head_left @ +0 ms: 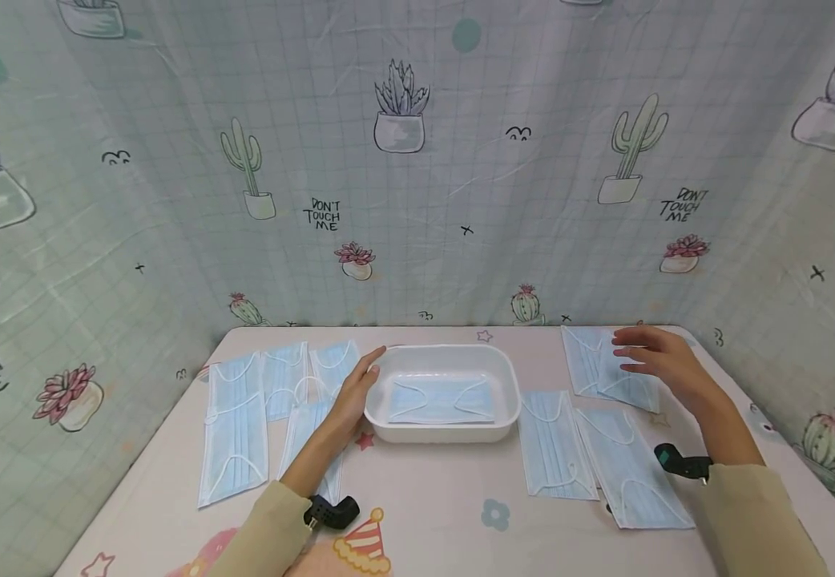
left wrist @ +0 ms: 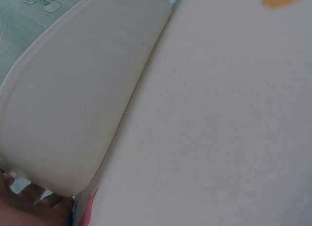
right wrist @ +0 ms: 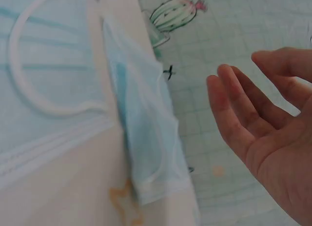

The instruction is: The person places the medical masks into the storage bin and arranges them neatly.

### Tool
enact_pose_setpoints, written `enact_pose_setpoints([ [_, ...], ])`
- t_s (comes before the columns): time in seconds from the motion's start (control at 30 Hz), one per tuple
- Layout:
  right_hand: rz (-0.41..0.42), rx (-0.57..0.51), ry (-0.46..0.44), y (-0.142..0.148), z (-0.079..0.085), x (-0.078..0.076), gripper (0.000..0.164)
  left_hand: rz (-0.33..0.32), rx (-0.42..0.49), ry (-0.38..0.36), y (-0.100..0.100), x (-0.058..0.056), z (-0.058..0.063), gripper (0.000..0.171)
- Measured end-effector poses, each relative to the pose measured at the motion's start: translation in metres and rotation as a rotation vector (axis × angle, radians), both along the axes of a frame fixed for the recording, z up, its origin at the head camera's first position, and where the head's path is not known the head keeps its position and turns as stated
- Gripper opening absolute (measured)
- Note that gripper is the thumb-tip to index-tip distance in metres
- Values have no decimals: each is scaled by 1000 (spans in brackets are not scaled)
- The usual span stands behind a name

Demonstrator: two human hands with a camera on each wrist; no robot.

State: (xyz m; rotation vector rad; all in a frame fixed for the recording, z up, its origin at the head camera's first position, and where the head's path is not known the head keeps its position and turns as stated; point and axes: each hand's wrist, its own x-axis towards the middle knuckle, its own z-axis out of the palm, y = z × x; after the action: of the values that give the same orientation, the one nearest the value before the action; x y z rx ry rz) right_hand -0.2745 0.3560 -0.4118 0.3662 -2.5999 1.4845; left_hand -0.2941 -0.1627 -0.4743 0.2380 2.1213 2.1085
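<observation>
A white plastic tub [head_left: 442, 433] stands mid-table with a light blue face mask [head_left: 441, 401] lying flat inside, its ear loops on top. My left hand [head_left: 348, 401] grips the tub's left rim; in the left wrist view its fingers [left wrist: 31, 192] show at the tub's end. At the back right, my right hand [head_left: 666, 365] hovers over two overlapping masks [head_left: 582, 361], partly hiding them. The right wrist view shows that hand's fingers [right wrist: 239, 106] spread and loosely bent, with nothing between them. One mask [right wrist: 144, 118] lies near the table edge.
Two more masks [head_left: 554, 441] lie right of the tub, nearer the front. Several masks [head_left: 235, 425] are laid out on the left, one partly under my left forearm. A patterned curtain [head_left: 453, 184] closes off the back and sides of the table.
</observation>
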Motion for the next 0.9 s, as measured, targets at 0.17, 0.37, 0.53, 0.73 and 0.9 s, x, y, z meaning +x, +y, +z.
enact_pose_setpoints([
  [0.17, -110, -25, -52, 16, -16, 1, 49, 5, 2, -15, 1, 0, 1, 47],
  [0.37, -221, -31, -127, 32, -27, 1, 55, 11, -14, -15, 2, 0, 1, 48],
  [0.53, -272, 40, -180, 41, -30, 1, 53, 13, 1, -20, 1, 1, 1, 47],
  [0.73, -311, 135, -223, 47, -34, 1, 57, 15, -16, -14, 1, 1, 1, 47],
  [0.9, -331, 173, -236, 51, -38, 3, 64, 19, -27, -12, 1, -1, 1, 47],
])
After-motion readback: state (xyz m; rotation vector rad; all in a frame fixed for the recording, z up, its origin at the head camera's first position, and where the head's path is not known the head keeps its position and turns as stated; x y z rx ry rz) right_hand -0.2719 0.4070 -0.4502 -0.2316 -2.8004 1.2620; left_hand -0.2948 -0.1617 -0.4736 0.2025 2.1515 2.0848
